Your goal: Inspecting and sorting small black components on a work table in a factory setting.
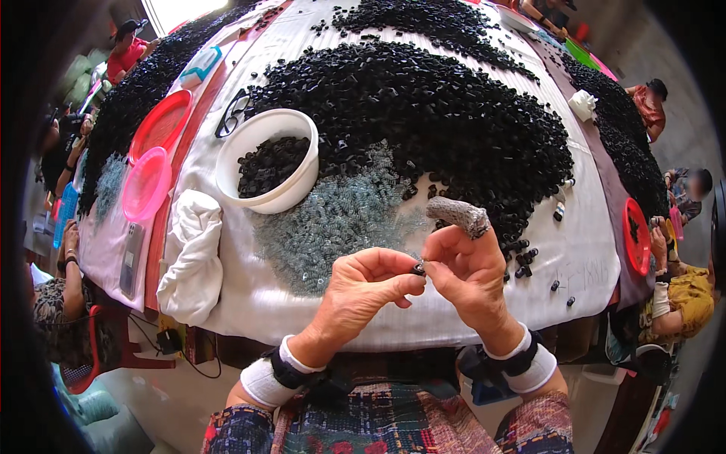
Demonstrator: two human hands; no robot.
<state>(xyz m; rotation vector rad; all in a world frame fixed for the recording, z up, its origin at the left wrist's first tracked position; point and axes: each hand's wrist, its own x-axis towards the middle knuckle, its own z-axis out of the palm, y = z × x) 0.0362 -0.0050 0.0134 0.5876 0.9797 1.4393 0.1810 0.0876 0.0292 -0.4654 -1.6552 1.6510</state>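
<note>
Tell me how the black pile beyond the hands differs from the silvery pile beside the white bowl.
Colour: the black pile is dark, the silvery pile pale bluish grey.
Size: the black pile spreads much wider; the silvery pile is smaller.
Place: the silvery pile comes closer to the left hand, while the black pile reaches farther back.
Both are loose heaps of many small pieces on white cloth.

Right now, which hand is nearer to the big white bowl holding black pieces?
Left. The left hand is below and right of the bowl in the picture; the right hand is farther right, past the left.
</note>
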